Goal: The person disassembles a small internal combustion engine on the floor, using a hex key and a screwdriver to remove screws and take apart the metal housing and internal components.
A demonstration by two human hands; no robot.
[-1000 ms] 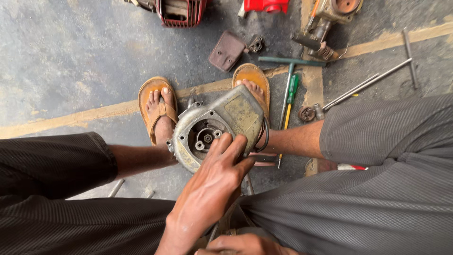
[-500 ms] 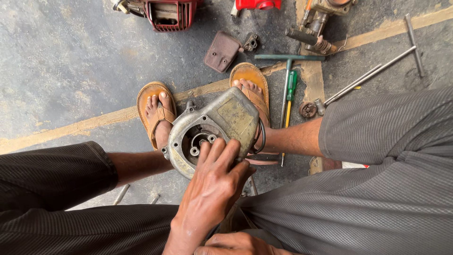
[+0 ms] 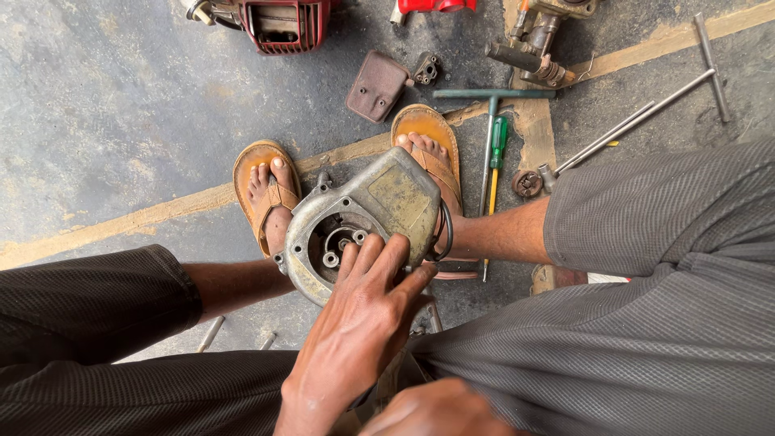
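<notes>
Your left hand [image 3: 355,323] fingers spread flat on grey engine housing [image 3: 363,222], housing propped between your sandalled feet [image 3: 270,194] on concrete floor [image 3: 121,121], right hand [image 3: 440,408] at frame bottom, grip unclear, green screwdriver [image 3: 498,153] just beside right foot

left hand [image 3: 355,331] spread on grimy metal engine housing [image 3: 363,222], fingertips at its round opening, sandaled feet just beyond the grip, right hand [image 3: 440,410] below

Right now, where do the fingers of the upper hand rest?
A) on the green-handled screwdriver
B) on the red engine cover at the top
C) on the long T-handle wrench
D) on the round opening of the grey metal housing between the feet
D: the left hand spreads its fingers over the round opening of the worn grey metal housing, which sits between the two sandalled feet.
</notes>
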